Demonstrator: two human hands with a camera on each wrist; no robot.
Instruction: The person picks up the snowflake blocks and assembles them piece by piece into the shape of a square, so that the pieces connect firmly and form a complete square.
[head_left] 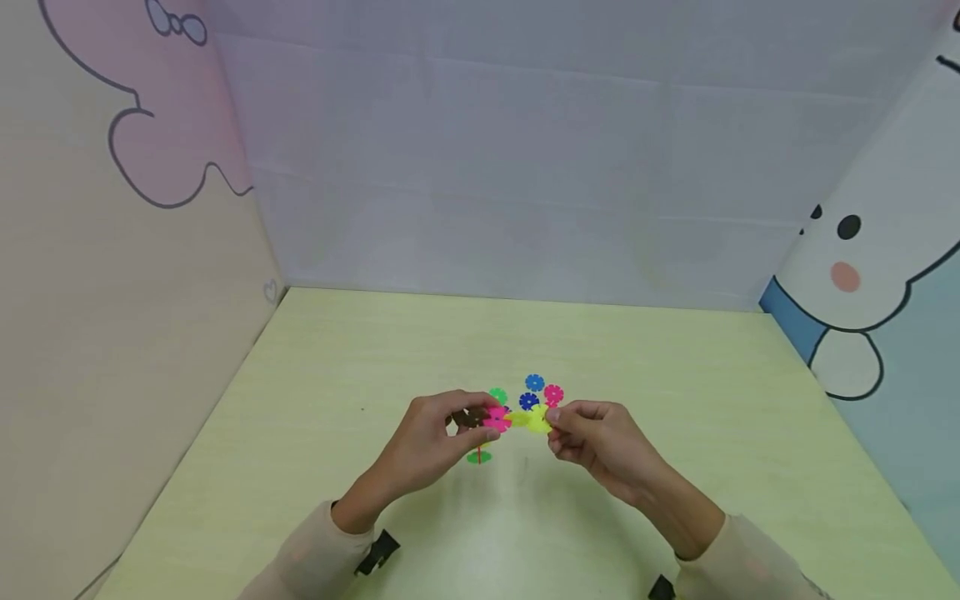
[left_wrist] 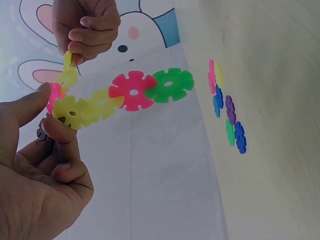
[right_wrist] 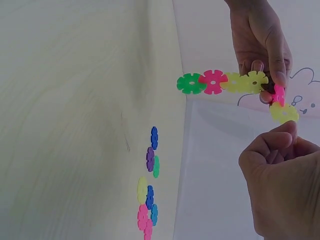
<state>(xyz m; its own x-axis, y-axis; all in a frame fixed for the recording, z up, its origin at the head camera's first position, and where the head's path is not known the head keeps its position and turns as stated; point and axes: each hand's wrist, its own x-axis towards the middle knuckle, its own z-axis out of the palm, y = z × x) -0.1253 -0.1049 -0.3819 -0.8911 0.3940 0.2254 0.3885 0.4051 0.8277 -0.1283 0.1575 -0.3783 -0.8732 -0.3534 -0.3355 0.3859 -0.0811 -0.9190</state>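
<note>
A joined piece of slotted plastic snowflake discs is held above the table between both hands. My left hand pinches it by the pink disc and brown disc, thumb on one side and fingers on the other. From there a branch runs down through yellow discs and a pink one to a green disc at its end. On the other branch are yellow discs; my right hand pinches the outermost yellow disc between thumb and forefinger. Fingers partly hide the brown disc.
Several loose discs lie on the table behind the hands, among them a light blue disc, a pink disc, a dark blue disc and a purple disc. The pale wooden table meets a white cloth backdrop.
</note>
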